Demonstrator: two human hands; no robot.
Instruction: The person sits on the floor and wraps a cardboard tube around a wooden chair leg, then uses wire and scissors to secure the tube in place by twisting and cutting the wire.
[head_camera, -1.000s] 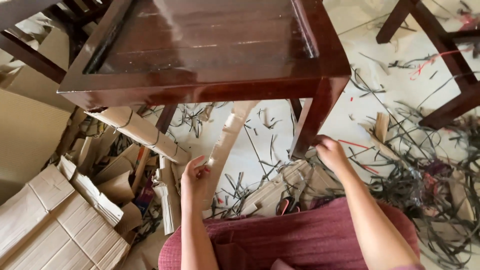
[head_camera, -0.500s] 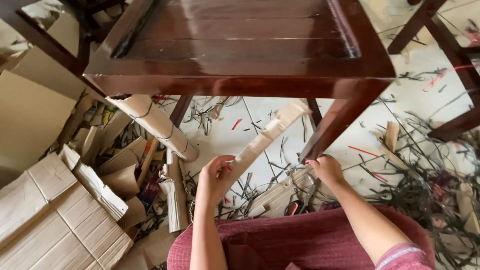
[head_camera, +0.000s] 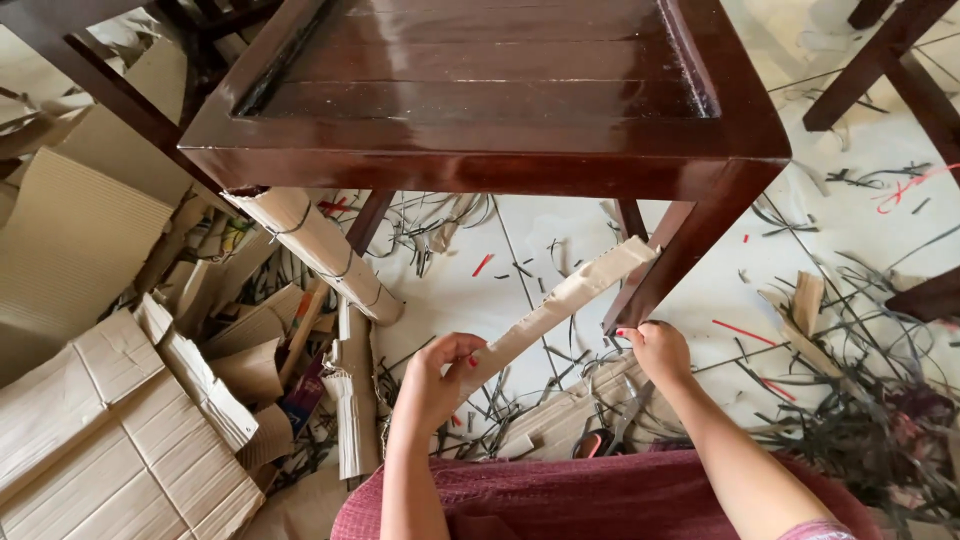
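Floor (head_camera: 480, 290): pale tiled surface, heavily littered around both hands with cut dark strapping and cardboard offcuts. The area reads as an unpacking or packing station for furniture; further dark wooden legs (head_camera: 880, 60) stand beyond the right hand, toward the upper right.

Stool (head_camera: 480, 90): dark red-brown lacquered wood, recessed slatted seat, standing upright directly ahead of and above both hands. Its position puts the near legs within easy reach of a seated person, whose lap is covered in dark pink cloth (head_camera: 600, 500).

Flattened cartons (head_camera: 110, 430): stacked well to the left of the left hand, corrugated sheets overlapping.

Wrapped leg (head_camera: 315, 250): the near left leg of the stool is sleeved in cardboard tied with thin bands, above and left of the left hand. The sleeve appears to serve as protection for the finish.

Cardboard strip (head_camera: 560, 305): long folded piece spanning between the hands, slanting up from the left hand to the bare near right leg (head_camera: 680, 250). It is held against that leg, seemingly so it can lie along it.

Left hand (head_camera: 432, 385): fingers closed around the lower end of the strip.

Right hand (head_camera: 660, 350): at the foot of the bare leg, fingertips touching it; whether it pinches the strip cannot be told.

Scissors (head_camera: 600, 440): orange handles, on the floor between the hands, near the lap.
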